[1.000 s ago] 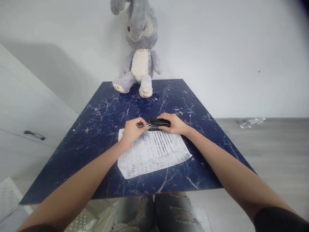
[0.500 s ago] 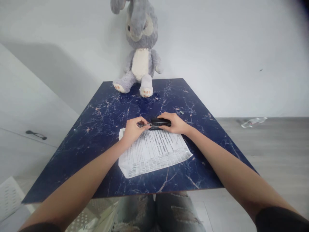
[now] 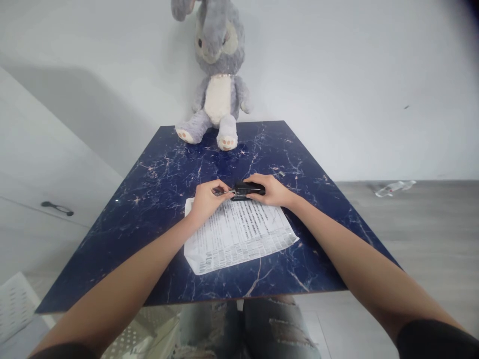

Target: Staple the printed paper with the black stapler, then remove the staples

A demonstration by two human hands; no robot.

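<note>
A black stapler (image 3: 250, 189) lies at the far edge of a printed sheet of paper (image 3: 239, 239) on the table. My right hand (image 3: 272, 190) is closed around its right end, fingers on the far side and thumb on the near side. At the stapler's left end, my left hand (image 3: 208, 198) pinches a thin silvery metal strip (image 3: 229, 192) between thumb and fingers. Whether this strip is part of the stapler or a row of staples I cannot tell. The paper's upper left part lies under my left hand, and its near left corner is creased.
A grey plush rabbit (image 3: 219, 94) sits at the table's back edge against the wall. Small bits (image 3: 281, 173) lie on the dark blue marbled table (image 3: 168, 164) beyond my right hand. A clear plastic wrapper (image 3: 395, 188) is on the floor at right; white perforated baskets (image 3: 17, 309) stand at lower left.
Both hands keep their hold at the stapler with hardly any visible movement. The view has shifted very slightly.
</note>
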